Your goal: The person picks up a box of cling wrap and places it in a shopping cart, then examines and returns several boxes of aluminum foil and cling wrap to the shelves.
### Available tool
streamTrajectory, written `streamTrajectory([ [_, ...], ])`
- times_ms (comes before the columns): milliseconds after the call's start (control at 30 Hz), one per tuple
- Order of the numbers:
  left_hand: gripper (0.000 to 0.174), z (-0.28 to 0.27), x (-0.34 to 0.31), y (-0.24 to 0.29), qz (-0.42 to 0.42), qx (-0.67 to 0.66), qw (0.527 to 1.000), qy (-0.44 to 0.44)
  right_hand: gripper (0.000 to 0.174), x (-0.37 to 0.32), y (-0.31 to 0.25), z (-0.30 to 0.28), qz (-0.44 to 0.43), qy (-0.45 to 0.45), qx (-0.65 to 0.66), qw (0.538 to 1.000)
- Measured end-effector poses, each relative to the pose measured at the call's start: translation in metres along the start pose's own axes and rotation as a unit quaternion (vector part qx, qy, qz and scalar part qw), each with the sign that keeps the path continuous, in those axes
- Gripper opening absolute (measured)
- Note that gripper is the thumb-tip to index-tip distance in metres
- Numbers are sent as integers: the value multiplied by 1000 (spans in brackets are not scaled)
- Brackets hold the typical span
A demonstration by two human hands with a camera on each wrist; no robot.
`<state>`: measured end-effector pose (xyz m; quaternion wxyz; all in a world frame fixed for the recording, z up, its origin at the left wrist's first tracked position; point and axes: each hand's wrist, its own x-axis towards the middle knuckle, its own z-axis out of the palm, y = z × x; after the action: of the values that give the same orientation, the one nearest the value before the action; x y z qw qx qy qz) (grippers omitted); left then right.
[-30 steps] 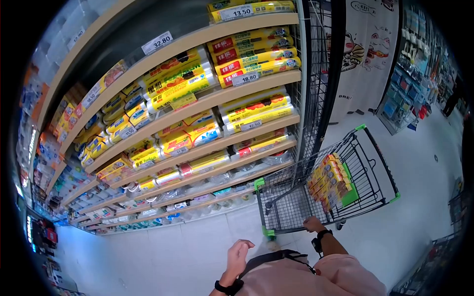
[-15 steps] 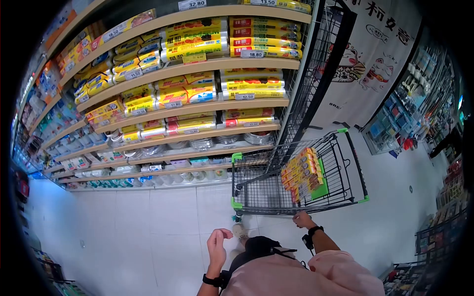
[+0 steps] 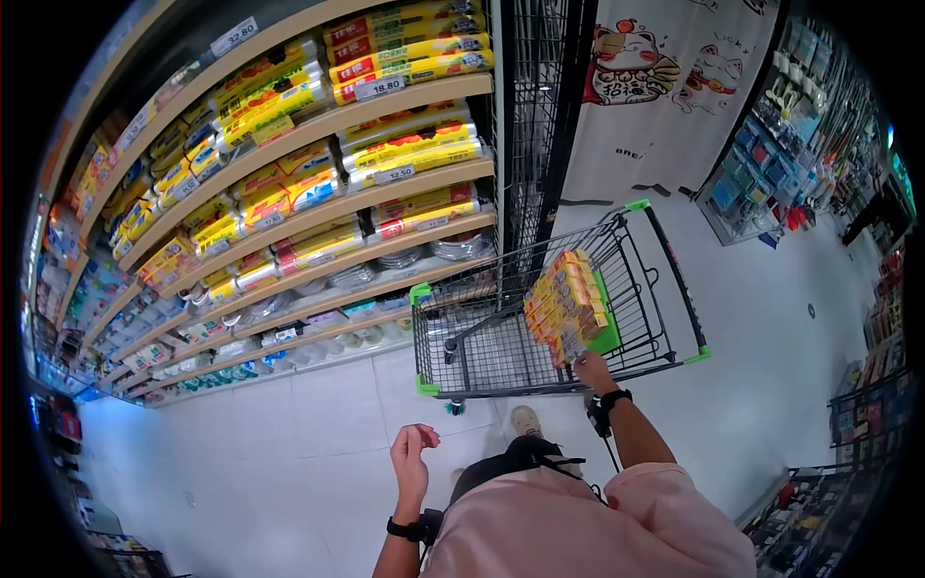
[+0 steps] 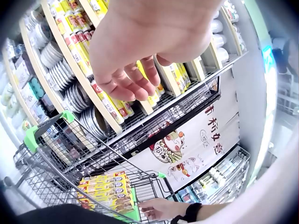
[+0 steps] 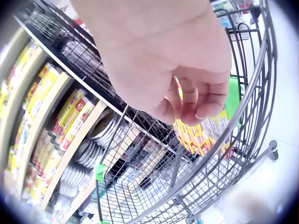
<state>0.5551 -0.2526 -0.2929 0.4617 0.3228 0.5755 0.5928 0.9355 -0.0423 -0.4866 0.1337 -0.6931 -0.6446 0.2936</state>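
Observation:
In the head view the left hand (image 3: 411, 462) hangs in front of the body, fingers loosely bent and holding nothing. The left wrist view shows the same relaxed hand (image 4: 145, 46) away from any goods. The right hand (image 3: 593, 371) reaches over the near side of a wire shopping cart (image 3: 491, 393), close to yellow-and-red packs (image 3: 568, 299) stacked inside. Its fingers (image 5: 212, 98) curve loosely, with a gap between thumb and fingertips, and overlap the packs in the right wrist view. A green panel (image 3: 607, 328) stands beside the packs in the cart.
Shelves (image 3: 289, 144) of yellow rolls with price tags run along the left, with a shop aisle floor (image 3: 289, 462) before them. A printed banner (image 3: 665, 125) hangs behind the cart. Hanging goods (image 3: 761, 183) stand at the right, dark racks (image 3: 819, 501) at lower right.
The cart and shelves have shifted left in the head view. The right hand has moved from outside the cart's near side to over its rim by the packs. The left hand stays loose.

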Motion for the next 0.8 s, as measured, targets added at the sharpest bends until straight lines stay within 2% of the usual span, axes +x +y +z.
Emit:
streamTrajectory([
  [133,36,51,32,2,-17,6,1000,12,22,50,19,-22,26,-38,-3,999],
  [233,35,86,50,-2,-33,5,999,20,24,80,29,-27,-9,12,96,995],
  [333,36,113,64,-9,-40,8,999,32,30,114,31,-25,15,23,73,997],
  [367,36,121,68,-10,-43,8,998,39,39,125,28,-30,22,-10,53,998],
  [567,35,152,76,-10,-48,8,995,89,54,181,42,-6,-45,7,-5,999],
  [667,34,154,79,-11,-51,18,993,103,60,190,29,-12,-33,2,25,999],
  [800,30,158,86,-5,-63,32,990,120,60,200,23,-14,-19,-65,-97,993],
])
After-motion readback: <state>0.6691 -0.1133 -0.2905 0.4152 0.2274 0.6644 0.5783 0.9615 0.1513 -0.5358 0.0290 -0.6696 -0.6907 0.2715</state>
